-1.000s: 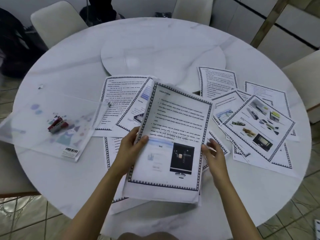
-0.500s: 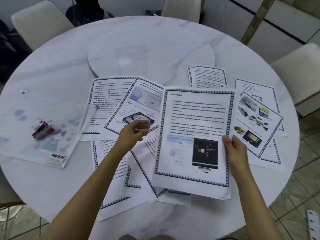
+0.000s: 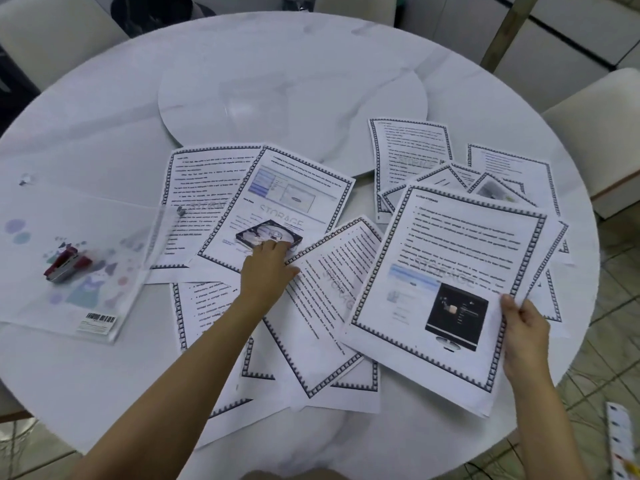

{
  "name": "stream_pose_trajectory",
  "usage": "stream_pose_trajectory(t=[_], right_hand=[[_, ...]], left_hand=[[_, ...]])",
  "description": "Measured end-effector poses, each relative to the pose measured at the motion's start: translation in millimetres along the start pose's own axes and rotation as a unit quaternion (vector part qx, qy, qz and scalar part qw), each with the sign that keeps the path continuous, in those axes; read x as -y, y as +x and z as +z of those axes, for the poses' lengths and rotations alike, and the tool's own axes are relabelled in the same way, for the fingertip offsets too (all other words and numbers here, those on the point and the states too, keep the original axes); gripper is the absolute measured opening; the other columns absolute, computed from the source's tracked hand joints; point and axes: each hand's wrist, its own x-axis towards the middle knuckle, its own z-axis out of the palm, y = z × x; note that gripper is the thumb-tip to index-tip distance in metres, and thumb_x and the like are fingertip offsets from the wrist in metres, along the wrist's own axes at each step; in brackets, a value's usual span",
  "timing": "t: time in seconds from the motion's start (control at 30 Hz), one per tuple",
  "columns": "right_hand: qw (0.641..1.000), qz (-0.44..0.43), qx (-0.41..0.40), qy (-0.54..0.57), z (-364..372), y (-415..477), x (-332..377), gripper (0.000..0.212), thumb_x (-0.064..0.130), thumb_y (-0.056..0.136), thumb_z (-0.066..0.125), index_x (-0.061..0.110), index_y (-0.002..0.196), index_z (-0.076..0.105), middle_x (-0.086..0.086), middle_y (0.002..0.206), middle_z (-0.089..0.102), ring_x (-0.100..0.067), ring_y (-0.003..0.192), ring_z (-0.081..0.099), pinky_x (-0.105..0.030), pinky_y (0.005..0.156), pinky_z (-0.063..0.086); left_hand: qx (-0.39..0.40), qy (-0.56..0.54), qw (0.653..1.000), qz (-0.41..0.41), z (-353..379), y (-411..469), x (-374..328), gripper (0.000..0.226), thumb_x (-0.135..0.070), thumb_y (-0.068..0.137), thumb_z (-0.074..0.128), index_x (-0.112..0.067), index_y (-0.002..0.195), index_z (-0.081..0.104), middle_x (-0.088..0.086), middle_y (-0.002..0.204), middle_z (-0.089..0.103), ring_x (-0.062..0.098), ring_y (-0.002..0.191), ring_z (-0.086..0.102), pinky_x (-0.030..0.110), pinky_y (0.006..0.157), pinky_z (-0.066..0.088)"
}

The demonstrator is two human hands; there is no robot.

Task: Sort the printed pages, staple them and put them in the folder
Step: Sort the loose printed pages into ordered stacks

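Several printed pages with patterned borders lie spread over the white round table (image 3: 104, 368). My right hand (image 3: 524, 327) pinches the lower right edge of a page with a dark screen picture (image 3: 446, 282), lifted over the right-hand pile. My left hand (image 3: 266, 268) reaches out with its fingers on the hard-drive page (image 3: 277, 206) in the middle. A translucent folder (image 3: 69, 261) lies at the left. On or inside that folder, I cannot tell which, is a red stapler (image 3: 65, 265).
A raised round turntable (image 3: 291, 91) fills the table's centre beyond the pages. Pale chairs stand at the far left, the back and the right (image 3: 602, 133). A small metal clip (image 3: 26, 179) lies at the left. Tiled floor shows at the lower right.
My right hand carried the screen-picture page to the right, over the right-hand pile. My left hand let go of it and reached forward onto the hard-drive page.
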Motion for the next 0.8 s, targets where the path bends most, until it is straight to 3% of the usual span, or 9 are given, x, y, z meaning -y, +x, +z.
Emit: stream_pose_trajectory(t=[0.13,0.27,0.37,0.4,0.5,0.63,0.7,0.8], right_hand=[[1.0,-0.001,-0.015,-0.011,-5.0,-2.2,-5.2,0.059,0.075,0.05,0.057,0.025,0.078,0.06,0.018,0.068,0.067,0.007,0.063,0.061,-0.008,0.06,0.051],[1.0,-0.004,-0.02,-0.005,-5.3,-7.7,-4.8,0.016,0.045,0.082,0.051,0.031,0.085,0.059,0.01,0.089,0.061,-0.002,0.079,0.058,-0.009,0.067,0.051],[1.0,-0.01,-0.023,-0.008,-4.3,-11.7,-1.9,0.01,0.031,0.092,0.049,0.03,0.085,0.057,0.009,0.088,0.06,-0.005,0.079,0.057,-0.007,0.063,0.051],[1.0,-0.006,-0.02,0.001,-3.1,-13.9,0.4,0.008,0.036,0.088,0.052,0.03,0.085,0.057,0.009,0.087,0.061,-0.005,0.078,0.058,-0.007,0.062,0.051],[1.0,-0.006,0.002,0.014,1.5,-18.9,3.1,0.041,0.061,0.058,0.059,0.028,0.084,0.06,0.015,0.076,0.069,0.004,0.07,0.064,-0.013,0.066,0.054],[0.999,-0.022,0.042,0.009,13.9,-23.9,1.8,0.069,0.08,0.045,0.066,0.024,0.085,0.063,0.017,0.078,0.071,0.001,0.073,0.066,-0.015,0.065,0.055],[0.996,-0.037,0.079,0.001,25.1,-29.0,6.7,0.073,0.082,0.045,0.065,0.026,0.092,0.064,0.016,0.085,0.072,-0.001,0.079,0.068,-0.017,0.067,0.056],[0.99,-0.052,0.133,-0.016,44.4,-37.9,17.6,0.065,0.077,0.054,0.064,0.027,0.095,0.064,0.015,0.088,0.073,-0.004,0.082,0.069,-0.018,0.065,0.055]], left_hand=[[0.013,0.052,0.999,-0.001,3.3,0.0,-6.5,0.053,-0.032,0.087,0.06,-0.016,0.134,0.041,0.008,0.13,0.046,0.027,0.121,0.041,0.038,0.096,0.035],[0.023,0.024,0.999,-0.015,0.5,0.8,-7.9,0.044,-0.026,0.088,0.058,-0.016,0.129,0.047,0.007,0.125,0.05,0.026,0.119,0.044,0.037,0.098,0.033],[0.015,0.012,1.0,0.006,-3.6,-1.8,-7.8,0.031,-0.025,0.092,0.051,-0.009,0.119,0.053,0.01,0.116,0.052,0.027,0.108,0.05,0.036,0.085,0.04],[0.013,0.0,1.0,0.016,-5.4,-4.0,-8.0,0.03,-0.025,0.093,0.048,-0.006,0.117,0.052,0.011,0.115,0.05,0.028,0.104,0.051,0.036,0.078,0.041],[0.011,-0.054,0.997,0.048,-11.3,-13.2,-8.2,0.029,-0.024,0.097,0.041,-0.005,0.119,0.045,0.012,0.108,0.052,0.029,0.092,0.054,0.034,0.066,0.041],[0.02,-0.2,0.979,0.015,-21.5,-28.6,-8.8,0.024,-0.021,0.098,0.039,-0.005,0.117,0.04,0.004,0.079,0.056,0.025,0.072,0.052,0.029,0.055,0.035],[0.024,-0.304,0.952,-0.029,-24.9,-38.2,-9.8,0.03,-0.017,0.098,0.039,-0.005,0.126,0.039,0.004,0.1,0.059,0.018,0.084,0.051,0.026,0.066,0.038],[0.028,-0.391,0.917,-0.069,-22.7,-55.4,-7.9,0.043,-0.016,0.099,0.039,-0.011,0.141,0.03,-0.006,0.126,0.045,0.014,0.117,0.045,0.025,0.096,0.035]])
